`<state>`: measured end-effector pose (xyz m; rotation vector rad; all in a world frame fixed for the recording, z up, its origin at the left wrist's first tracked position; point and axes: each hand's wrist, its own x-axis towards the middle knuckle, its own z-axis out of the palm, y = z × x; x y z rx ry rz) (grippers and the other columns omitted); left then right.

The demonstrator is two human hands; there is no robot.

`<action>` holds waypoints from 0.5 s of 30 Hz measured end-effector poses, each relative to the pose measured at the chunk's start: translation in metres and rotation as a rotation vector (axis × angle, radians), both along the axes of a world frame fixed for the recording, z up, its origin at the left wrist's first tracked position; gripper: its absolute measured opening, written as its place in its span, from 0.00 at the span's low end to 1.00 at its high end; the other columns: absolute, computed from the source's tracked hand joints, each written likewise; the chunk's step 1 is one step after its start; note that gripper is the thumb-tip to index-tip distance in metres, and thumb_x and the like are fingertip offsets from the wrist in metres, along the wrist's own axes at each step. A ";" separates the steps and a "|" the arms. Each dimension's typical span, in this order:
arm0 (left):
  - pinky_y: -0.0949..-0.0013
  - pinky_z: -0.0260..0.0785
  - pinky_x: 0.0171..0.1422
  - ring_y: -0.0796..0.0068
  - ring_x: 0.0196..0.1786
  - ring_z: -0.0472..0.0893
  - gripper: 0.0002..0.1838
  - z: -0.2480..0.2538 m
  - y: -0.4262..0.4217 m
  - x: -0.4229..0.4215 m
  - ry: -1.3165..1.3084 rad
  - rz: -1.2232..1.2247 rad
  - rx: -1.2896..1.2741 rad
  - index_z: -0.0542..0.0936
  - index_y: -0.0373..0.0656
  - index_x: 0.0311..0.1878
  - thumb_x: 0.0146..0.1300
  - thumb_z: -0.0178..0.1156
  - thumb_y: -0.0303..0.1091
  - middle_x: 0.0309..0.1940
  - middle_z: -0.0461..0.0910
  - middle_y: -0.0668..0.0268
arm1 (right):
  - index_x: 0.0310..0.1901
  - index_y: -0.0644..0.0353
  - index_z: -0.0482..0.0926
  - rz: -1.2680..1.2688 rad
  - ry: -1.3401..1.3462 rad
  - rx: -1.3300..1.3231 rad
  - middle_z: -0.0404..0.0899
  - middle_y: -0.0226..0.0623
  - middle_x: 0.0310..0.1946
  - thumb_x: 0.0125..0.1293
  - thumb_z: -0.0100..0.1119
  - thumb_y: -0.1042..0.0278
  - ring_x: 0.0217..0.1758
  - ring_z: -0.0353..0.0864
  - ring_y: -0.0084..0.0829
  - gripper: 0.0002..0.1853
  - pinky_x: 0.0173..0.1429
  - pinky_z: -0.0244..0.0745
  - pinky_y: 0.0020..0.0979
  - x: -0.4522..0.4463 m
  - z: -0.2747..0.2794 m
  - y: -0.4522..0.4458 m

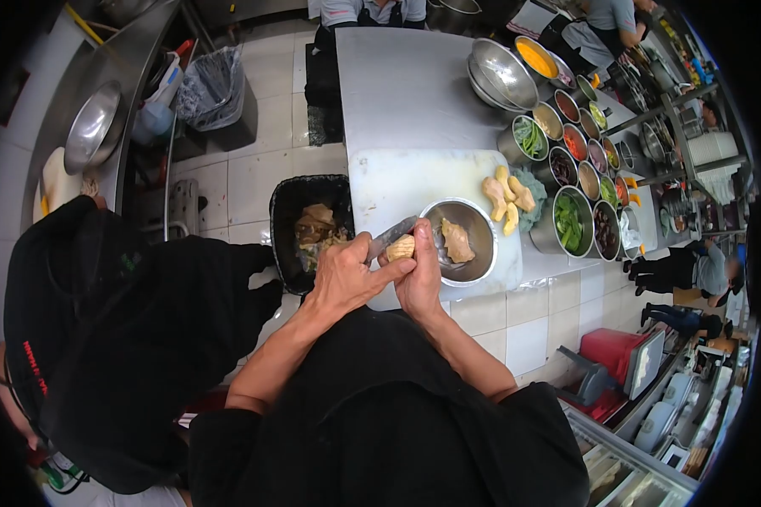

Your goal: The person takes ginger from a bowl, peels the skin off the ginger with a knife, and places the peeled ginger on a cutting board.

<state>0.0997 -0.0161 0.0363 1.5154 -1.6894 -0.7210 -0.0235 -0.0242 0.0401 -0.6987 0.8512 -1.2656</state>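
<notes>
The left hand (342,270) is closed around a knife (391,238), its thumb reaching across to a pale, ridged piece of food (402,248). The right hand (419,275) grips that piece, fingers bent around it, beside the blade. Just right of the hands, a metal bowl (490,262) on a white cutting board (389,182) contains a tan chunk (458,242). Beyond it on the board lie yellowish knobbly pieces (507,194), next to a bluish-green cloth or mesh (530,198). Further right, metal tubs (550,241) of greens and other ingredients crowd the bench (397,84), with stacked bowls (490,76) behind them. Left of the board, close beside the left hand, stands a black bin (281,207) containing scraps. A person in black (127,321) fills the left side; red lettering on the garment (34,367) seems to end in "HANH", the rest unclear.
</notes>
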 end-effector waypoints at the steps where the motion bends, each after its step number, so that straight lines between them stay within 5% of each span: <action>1: 0.61 0.69 0.22 0.57 0.15 0.76 0.35 0.001 0.001 0.000 -0.006 -0.007 0.010 0.72 0.36 0.19 0.49 0.67 0.65 0.11 0.72 0.54 | 0.44 0.55 0.66 0.006 0.053 -0.029 0.69 0.28 0.33 0.76 0.35 0.51 0.33 0.68 0.20 0.16 0.38 0.68 0.25 -0.001 -0.001 0.000; 12: 0.61 0.66 0.23 0.57 0.16 0.75 0.31 -0.005 0.010 -0.005 0.051 -0.020 0.014 0.76 0.35 0.21 0.62 0.59 0.58 0.12 0.71 0.53 | 0.43 0.59 0.67 -0.077 0.367 -0.235 0.66 0.28 0.31 0.77 0.32 0.51 0.31 0.63 0.16 0.19 0.33 0.62 0.19 -0.003 -0.014 -0.003; 15: 0.62 0.64 0.24 0.64 0.16 0.72 0.31 -0.006 0.013 -0.001 0.281 0.009 0.186 0.73 0.36 0.18 0.67 0.54 0.56 0.10 0.67 0.55 | 0.41 0.59 0.67 -0.045 0.109 0.042 0.65 0.28 0.27 0.77 0.33 0.50 0.25 0.62 0.17 0.20 0.27 0.58 0.18 -0.002 0.001 -0.006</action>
